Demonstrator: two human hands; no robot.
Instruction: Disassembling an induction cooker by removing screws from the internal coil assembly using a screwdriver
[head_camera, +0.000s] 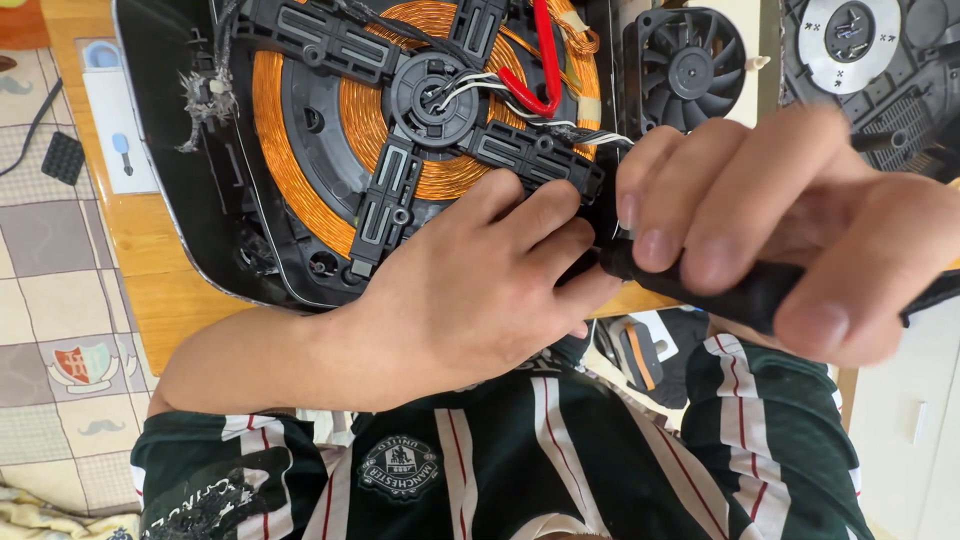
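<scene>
An opened induction cooker (240, 250) lies on a wooden table, its copper coil (300, 150) under a black cross-shaped bracket (520, 150). My left hand (480, 290) lies over the cooker's near edge. Its fingers curl on the end of one bracket arm, and the thumb touches the front of a black tool handle (740, 295). My right hand (790, 220) is wrapped around that handle, which points left toward the bracket end. The tool's tip is hidden behind my left fingers.
A black cooling fan (685, 70) sits right of the coil, with red (545, 60) and white wires crossing the hub. Another black housing (880, 70) lies at the top right. The wooden table edge (160, 300) drops to a tiled floor on the left.
</scene>
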